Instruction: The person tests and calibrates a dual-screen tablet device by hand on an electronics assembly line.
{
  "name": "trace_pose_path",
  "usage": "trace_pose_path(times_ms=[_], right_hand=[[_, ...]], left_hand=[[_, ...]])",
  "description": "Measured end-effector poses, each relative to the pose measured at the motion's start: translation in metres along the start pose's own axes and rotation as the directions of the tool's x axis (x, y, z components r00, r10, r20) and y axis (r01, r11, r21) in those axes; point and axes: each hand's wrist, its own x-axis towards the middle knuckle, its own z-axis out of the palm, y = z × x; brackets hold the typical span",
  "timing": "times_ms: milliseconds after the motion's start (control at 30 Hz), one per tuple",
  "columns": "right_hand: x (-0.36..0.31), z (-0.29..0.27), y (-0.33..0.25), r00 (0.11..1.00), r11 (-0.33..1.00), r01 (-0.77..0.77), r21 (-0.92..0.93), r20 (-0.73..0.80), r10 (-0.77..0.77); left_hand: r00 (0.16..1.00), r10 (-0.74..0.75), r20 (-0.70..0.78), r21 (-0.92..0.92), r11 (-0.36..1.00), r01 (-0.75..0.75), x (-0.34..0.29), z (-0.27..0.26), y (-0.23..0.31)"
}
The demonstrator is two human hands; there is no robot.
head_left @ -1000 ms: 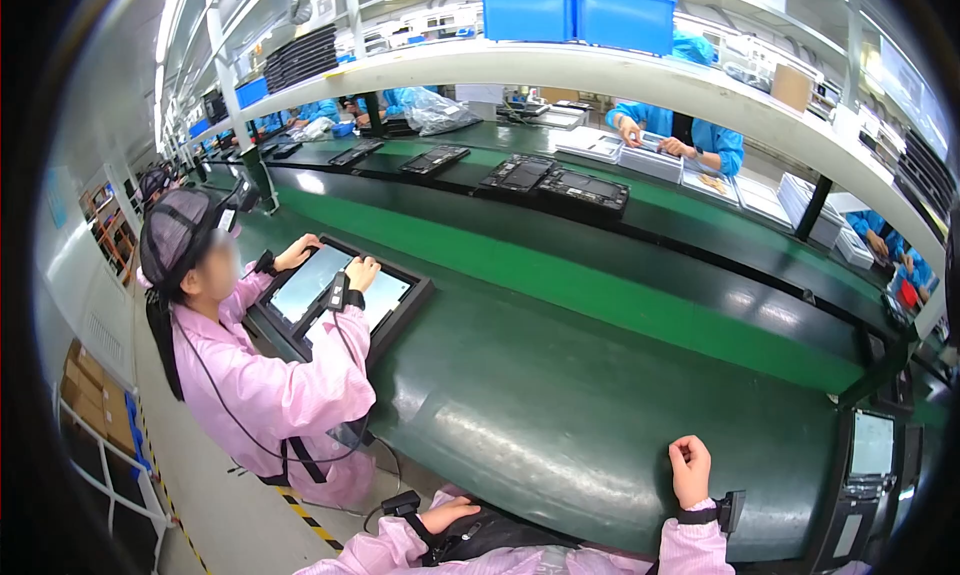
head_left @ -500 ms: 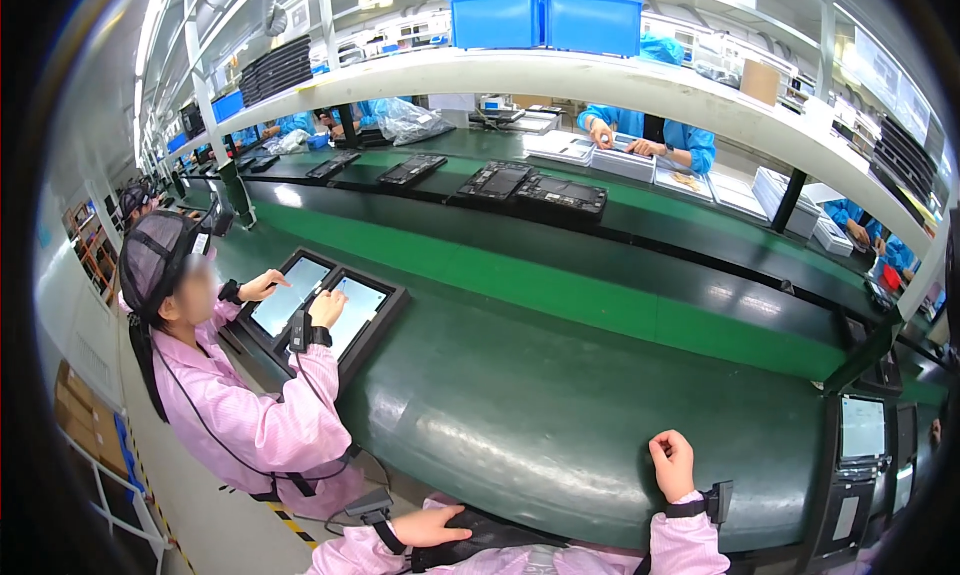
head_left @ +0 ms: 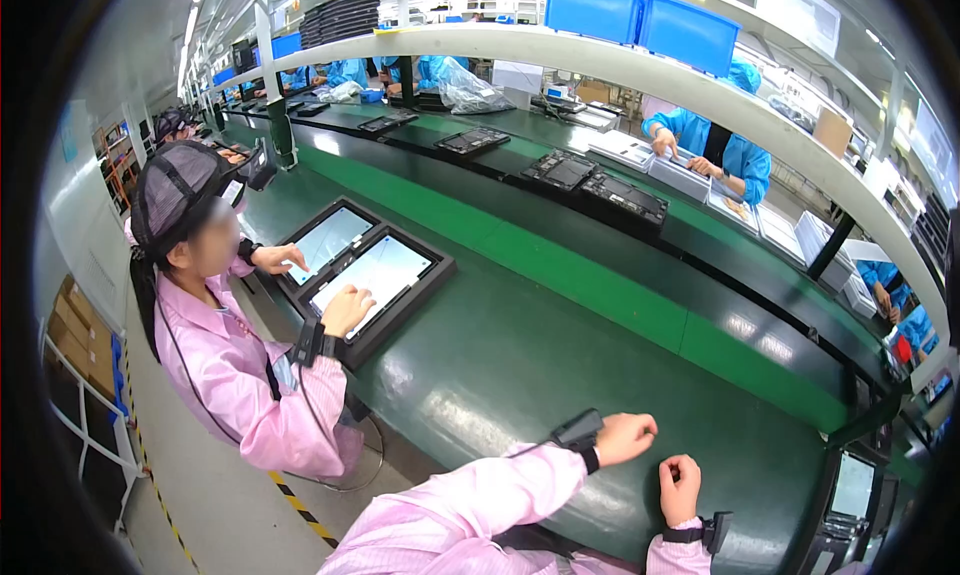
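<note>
My left hand hovers over the green workbench, its fingers curled in with no object showing in them. Close beside it, to the right and nearer the bench edge, my right hand is loosely closed, resting at the bench, and nothing shows in it either. Both wrists wear black straps carrying small dark devices. To the left, a person in a pink coat has both hands over two tablet-like screens set in a black tray.
Opened black device housings lie along the dark conveyor strip. Across it, a worker in blue handles white boxes. Above runs a white shelf with blue bins. At right stands another framed screen.
My left hand has risen from my lap and reached forward and right, beside my right hand, its fingers curling. The view has turned leftward. The neighbour's hands shifted slightly over the screens.
</note>
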Motion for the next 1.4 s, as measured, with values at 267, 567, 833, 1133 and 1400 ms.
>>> trace_pose_path(times_ms=[267,567,833,1133,1400], right_hand=[[0.027,0.024,-0.012,0.995,0.993,-0.101,0.053,-0.01,0.102],[0.062,0.056,-0.009,0.986,0.976,-0.162,0.143,0.069,0.153],[0.058,0.059,-0.015,0.986,0.974,-0.16,0.161,0.071,0.151],[0.049,0.06,-0.011,0.987,0.981,-0.143,0.129,0.088,0.132],[0.042,0.066,-0.018,0.989,0.98,-0.142,0.137,0.064,0.134]], left_hand=[[0.986,0.061,0.158,-0.101,0.994,-0.045,0.005,-0.01,0.003],[0.999,-0.026,-0.028,-0.212,0.977,0.019,0.008,0.003,-0.018],[0.999,-0.028,0.022,-0.198,0.98,0.032,0.002,0.0,-0.018],[1.0,-0.009,-0.009,-0.236,0.972,0.007,-0.006,0.001,-0.016],[0.999,-0.02,0.039,-0.176,0.984,0.027,-0.015,0.001,-0.022]])
